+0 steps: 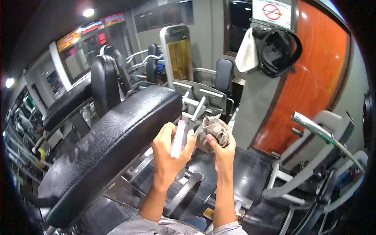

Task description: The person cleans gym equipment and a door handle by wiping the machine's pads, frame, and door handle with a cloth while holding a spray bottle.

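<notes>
My left hand [171, 147] is closed around a slim, flat white-and-pink strip [178, 140], held upright between thumb and fingers; its exact kind cannot be made out. My right hand [224, 145] grips a crumpled grey cloth [211, 132], thumb pressed over its front. Both hands are raised side by side, a small gap between them. Just left of my left hand is the end of a long black padded bench [113, 137].
Gym machines surround me, with an upright black backrest [105, 80] at left and a grey-framed machine [309, 156] at right. A black bag [276, 53] and a white towel [246, 53] hang on the wall beside an orange-brown door [305, 78]. Dark tiled floor [250, 176] lies below.
</notes>
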`<state>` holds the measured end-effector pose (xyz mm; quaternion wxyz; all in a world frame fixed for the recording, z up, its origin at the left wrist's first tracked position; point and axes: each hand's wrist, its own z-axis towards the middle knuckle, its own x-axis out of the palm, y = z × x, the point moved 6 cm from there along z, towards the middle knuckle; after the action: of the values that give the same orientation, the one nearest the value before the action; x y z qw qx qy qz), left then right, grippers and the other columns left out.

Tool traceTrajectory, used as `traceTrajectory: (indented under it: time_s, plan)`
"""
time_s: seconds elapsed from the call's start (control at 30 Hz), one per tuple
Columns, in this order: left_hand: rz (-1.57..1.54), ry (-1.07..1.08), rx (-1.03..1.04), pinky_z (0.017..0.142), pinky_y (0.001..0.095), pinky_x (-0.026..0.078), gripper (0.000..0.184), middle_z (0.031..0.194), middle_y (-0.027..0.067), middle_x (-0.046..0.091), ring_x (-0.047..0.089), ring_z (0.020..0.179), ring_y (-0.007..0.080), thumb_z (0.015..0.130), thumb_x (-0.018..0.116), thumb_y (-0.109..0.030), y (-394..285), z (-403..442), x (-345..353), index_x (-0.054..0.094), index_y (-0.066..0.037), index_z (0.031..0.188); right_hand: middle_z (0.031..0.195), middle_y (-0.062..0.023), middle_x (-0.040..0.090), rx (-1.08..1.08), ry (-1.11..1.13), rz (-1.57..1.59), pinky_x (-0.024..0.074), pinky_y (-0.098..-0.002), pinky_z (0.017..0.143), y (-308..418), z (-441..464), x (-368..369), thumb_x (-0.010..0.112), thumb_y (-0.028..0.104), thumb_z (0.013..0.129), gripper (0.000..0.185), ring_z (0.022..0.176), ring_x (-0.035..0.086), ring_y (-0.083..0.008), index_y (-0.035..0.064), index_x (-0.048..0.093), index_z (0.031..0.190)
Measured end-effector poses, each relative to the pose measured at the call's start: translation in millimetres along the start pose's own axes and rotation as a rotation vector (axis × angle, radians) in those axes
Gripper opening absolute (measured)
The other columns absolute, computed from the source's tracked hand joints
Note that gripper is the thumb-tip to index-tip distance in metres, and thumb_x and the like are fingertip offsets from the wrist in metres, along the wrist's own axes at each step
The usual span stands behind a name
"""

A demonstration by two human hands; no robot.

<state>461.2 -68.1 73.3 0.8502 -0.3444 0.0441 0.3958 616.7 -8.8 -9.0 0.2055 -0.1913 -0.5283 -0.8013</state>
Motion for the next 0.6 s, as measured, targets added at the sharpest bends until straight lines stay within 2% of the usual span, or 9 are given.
traceTrajectory:
  time_s: [0.03, 0.1, 0.3, 0.37, 0.43, 0.5, 0.57, 0.6]
  plan:
    - [0.027, -0.018, -0.012, 0.051, 0.0387, 0.041, 0.029, 0.065, 0.0135, 0.050, 0.051, 0.053, 0.0314, 0.076, 0.074, -0.014, -1.8, 1.1, 0.3, 0.049, -0.001, 0.070, 0.112, -0.0085, 0.064, 0.019, 0.025, 0.014, 0.0497, -0.0261, 0.088, -3.1, 6.5, -0.4, 0.073, 0.001, 0.081, 0.055, 0.100, 0.062, -0.0133, -0.0003, 0.052, 0.131]
    - [0.076, -0.066, -0.032, 0.050, 0.0331, 0.037, 0.027, 0.057, 0.0081, 0.045, 0.045, 0.049, 0.0195, 0.082, 0.071, -0.013, -4.0, 2.3, -2.0, 0.049, -0.002, 0.069, 0.112, -0.0088, 0.065, 0.026, 0.050, 0.037, 0.0494, -0.0261, 0.088, -8.6, 16.0, -0.5, 0.074, 0.000, 0.080, 0.054, 0.100, 0.062, -0.0137, -0.0005, 0.054, 0.130]
    - [0.164, -0.114, -0.093, 0.049, 0.0320, 0.037, 0.028, 0.056, 0.0079, 0.045, 0.045, 0.048, 0.0186, 0.078, 0.073, -0.014, -3.8, 0.1, 3.2, 0.049, -0.002, 0.068, 0.111, -0.0086, 0.065, 0.031, 0.095, 0.103, 0.0485, -0.0270, 0.089, -37.1, 27.4, 12.6, 0.076, 0.003, 0.080, 0.052, 0.099, 0.062, -0.0133, 0.0005, 0.057, 0.128]
    - [0.162, -0.096, -0.109, 0.050, 0.0313, 0.037, 0.025, 0.058, 0.0079, 0.046, 0.045, 0.049, 0.0171, 0.077, 0.071, -0.013, -3.2, -4.3, 2.6, 0.050, -0.001, 0.069, 0.112, -0.0079, 0.065, -0.059, 0.008, -0.001, 0.0476, -0.0266, 0.089, -35.9, 32.9, 17.2, 0.076, 0.005, 0.081, 0.050, 0.099, 0.061, -0.0128, 0.0004, 0.058, 0.127]
    - [0.165, -0.121, -0.077, 0.050, 0.0309, 0.037, 0.023, 0.059, 0.0081, 0.047, 0.045, 0.050, 0.0165, 0.077, 0.071, -0.012, -9.1, -6.8, -3.6, 0.052, -0.001, 0.069, 0.112, -0.0071, 0.065, -0.045, 0.021, 0.013, 0.0470, -0.0266, 0.089, -35.6, 40.2, 25.9, 0.076, 0.007, 0.081, 0.048, 0.100, 0.060, -0.0124, 0.0010, 0.060, 0.126]
    - [0.166, -0.139, -0.035, 0.050, 0.0306, 0.037, 0.021, 0.060, 0.0082, 0.048, 0.046, 0.050, 0.0159, 0.076, 0.070, -0.012, -17.4, -7.0, -12.8, 0.053, 0.000, 0.070, 0.113, -0.0070, 0.065, -0.156, 0.010, -0.107, 0.0466, -0.0271, 0.090, -25.7, 48.0, 34.9, 0.076, 0.007, 0.082, 0.045, 0.102, 0.060, -0.0131, 0.0017, 0.061, 0.124]
    - [0.192, -0.136, 0.017, 0.050, 0.0299, 0.036, 0.018, 0.062, 0.0080, 0.050, 0.045, 0.052, 0.0149, 0.078, 0.069, -0.011, -25.1, -9.0, -23.2, 0.056, 0.001, 0.074, 0.114, -0.0086, 0.066, -0.209, 0.037, -0.150, 0.0461, -0.0304, 0.093, -22.1, 57.2, 49.7, 0.076, 0.008, 0.081, 0.041, 0.104, 0.061, -0.0170, 0.0017, 0.064, 0.120]
    - [0.178, -0.122, -0.026, 0.049, 0.0275, 0.038, 0.016, 0.063, 0.0054, 0.053, 0.048, 0.052, 0.0120, 0.081, 0.067, -0.012, -17.8, -14.5, -31.5, 0.059, 0.002, 0.077, 0.114, -0.0095, 0.066, -0.254, 0.053, -0.195, 0.0460, -0.0311, 0.094, -19.5, 60.0, 59.3, 0.076, 0.007, 0.080, 0.042, 0.105, 0.062, -0.0189, 0.0024, 0.064, 0.120]
